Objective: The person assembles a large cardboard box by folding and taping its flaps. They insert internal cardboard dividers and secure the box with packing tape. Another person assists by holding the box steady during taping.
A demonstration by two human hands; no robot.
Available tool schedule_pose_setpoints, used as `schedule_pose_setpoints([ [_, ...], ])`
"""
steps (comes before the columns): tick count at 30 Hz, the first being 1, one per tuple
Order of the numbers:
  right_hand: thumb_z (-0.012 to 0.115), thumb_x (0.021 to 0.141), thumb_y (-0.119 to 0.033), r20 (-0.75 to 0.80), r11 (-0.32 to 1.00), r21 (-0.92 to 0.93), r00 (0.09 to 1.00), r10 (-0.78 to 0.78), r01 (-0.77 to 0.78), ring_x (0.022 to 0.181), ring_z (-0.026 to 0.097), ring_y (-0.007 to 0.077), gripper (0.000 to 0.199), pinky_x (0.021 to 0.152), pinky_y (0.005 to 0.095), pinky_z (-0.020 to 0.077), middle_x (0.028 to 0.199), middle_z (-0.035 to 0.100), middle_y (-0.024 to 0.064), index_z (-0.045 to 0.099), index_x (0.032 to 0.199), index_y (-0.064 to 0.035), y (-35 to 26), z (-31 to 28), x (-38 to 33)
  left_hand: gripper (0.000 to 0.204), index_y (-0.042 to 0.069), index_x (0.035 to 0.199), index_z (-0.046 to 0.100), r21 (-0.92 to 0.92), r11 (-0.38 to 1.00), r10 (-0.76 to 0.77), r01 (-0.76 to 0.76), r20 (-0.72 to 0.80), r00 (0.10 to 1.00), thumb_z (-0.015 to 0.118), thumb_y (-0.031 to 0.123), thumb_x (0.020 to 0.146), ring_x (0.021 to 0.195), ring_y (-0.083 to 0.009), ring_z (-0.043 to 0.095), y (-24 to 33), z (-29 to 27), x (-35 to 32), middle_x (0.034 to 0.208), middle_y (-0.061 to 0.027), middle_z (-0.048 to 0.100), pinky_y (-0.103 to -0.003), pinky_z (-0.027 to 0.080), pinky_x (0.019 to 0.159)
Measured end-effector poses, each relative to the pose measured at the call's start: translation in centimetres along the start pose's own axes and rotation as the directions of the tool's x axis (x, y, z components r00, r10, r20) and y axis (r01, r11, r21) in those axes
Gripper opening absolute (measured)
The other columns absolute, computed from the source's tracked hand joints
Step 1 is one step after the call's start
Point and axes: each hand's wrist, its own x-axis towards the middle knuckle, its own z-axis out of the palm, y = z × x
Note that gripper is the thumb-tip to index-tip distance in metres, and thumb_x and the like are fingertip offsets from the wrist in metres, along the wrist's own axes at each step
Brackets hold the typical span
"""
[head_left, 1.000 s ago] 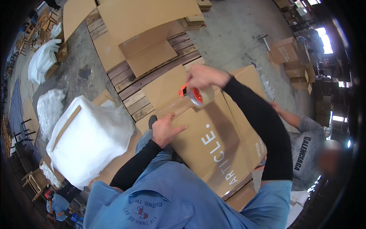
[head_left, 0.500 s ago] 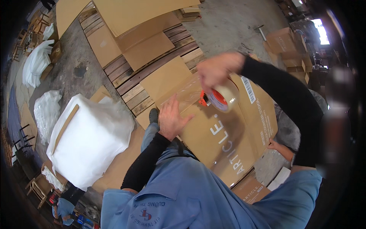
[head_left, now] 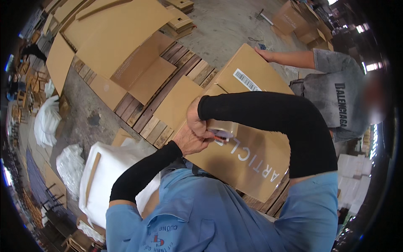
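Note:
A large brown cardboard box (head_left: 268, 168) with white lettering lies in front of me. My right hand (head_left: 196, 116) is closed around a tape dispenser, reaching over from the right at the box's near left end. The dispenser's wide roll of clear tape (head_left: 224, 126) shows beside the fingers, low over the box, with an orange part under it. My left hand (head_left: 189, 140) lies against the box's edge, just below my right hand and touching or nearly touching it. Its fingers look stretched out, though partly covered.
A co-worker's hand (head_left: 263, 53) rests on the box's far corner. Flat cardboard sheets (head_left: 126, 38) and an open carton lie on a wooden pallet (head_left: 157, 92). A white foam-wrapped bundle (head_left: 121, 164) stands at my left, beside clear plastic wrap (head_left: 70, 166). More cartons (head_left: 289, 19) stand far right.
My right hand has brought the tape dispenser left and down to the box's edge, beside my left hand. The co-worker's hand now holds the far corner. My view has shifted.

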Motion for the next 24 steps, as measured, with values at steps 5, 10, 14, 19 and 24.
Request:
schedule_pose_setpoints([
  [5, 0.079, 0.072, -0.026, -0.282, 0.988, 0.111, 0.957, -0.074, 0.109, 0.070, 0.064, 0.0220, 0.030, 0.065, 0.0377, 0.0494, 0.075, 0.072, 0.0113, 0.080, 0.092, -0.0030, 7.1, -1.0, -4.7, 0.035, 0.004, 0.108, 0.063, 0.193, 0.958, 0.198, -0.211, 0.082, 0.977, 0.064, 0.035, 0.092, 0.134, -0.0356, 0.049, -0.2, -1.1, 0.0, 0.143, -0.0194, 0.054, -0.050, 0.037, 0.116],
  [10, 0.075, 0.072, -0.018, -0.680, 0.925, 0.359, 0.713, 0.169, 0.123, 0.064, 0.063, 0.0189, 0.023, 0.059, 0.0389, 0.0487, 0.072, 0.073, 0.0094, 0.082, 0.090, -0.0068, 16.5, -3.2, -14.7, 0.048, 0.002, 0.109, 0.063, 0.005, 0.969, 0.245, -0.245, 0.042, 0.969, 0.064, 0.047, 0.093, 0.152, -0.0408, 0.031, -2.4, 0.1, 8.5, 0.163, -0.0289, 0.032, -0.054, 0.018, 0.127],
  [14, 0.075, 0.071, -0.020, -0.654, 0.930, 0.281, 0.662, 0.367, -0.237, 0.072, 0.068, 0.0259, 0.027, 0.065, 0.0406, 0.0526, 0.082, 0.075, 0.0136, 0.081, 0.094, -0.0062, 22.7, -8.7, -11.6, 0.065, -0.002, 0.121, 0.064, 0.145, 0.979, 0.147, -0.140, -0.038, 0.988, 0.058, 0.057, 0.094, 0.154, -0.0427, 0.025, -7.1, 0.6, 17.0, 0.162, -0.0330, 0.031, -0.054, 0.012, 0.128],
  [19, 0.076, 0.066, -0.017, -0.267, 0.892, 0.254, 0.860, 0.436, -0.373, 0.074, 0.070, 0.0288, 0.024, 0.067, 0.0449, 0.0555, 0.082, 0.075, 0.0162, 0.079, 0.084, -0.0025, 27.5, -11.7, 0.8, 0.076, -0.005, 0.128, 0.062, 0.154, 0.973, 0.138, -0.172, 0.210, 0.968, 0.052, 0.063, 0.094, 0.154, -0.0445, 0.023, -6.9, -0.3, 18.8, 0.161, -0.0323, 0.032, -0.057, 0.008, 0.128],
  [24, 0.079, 0.059, -0.017, -0.022, 0.938, -0.004, 0.938, 0.347, -0.347, 0.072, 0.070, 0.0271, 0.018, 0.066, 0.0429, 0.0563, 0.081, 0.076, 0.0126, 0.080, 0.076, -0.0092, 27.8, -12.9, 10.2, 0.071, -0.004, 0.118, 0.065, 0.033, 0.986, 0.167, -0.165, -0.042, 0.985, 0.050, 0.062, 0.095, 0.154, -0.0448, 0.022, -7.7, 2.5, 18.0, 0.162, -0.0314, 0.031, -0.059, 0.008, 0.128],
])
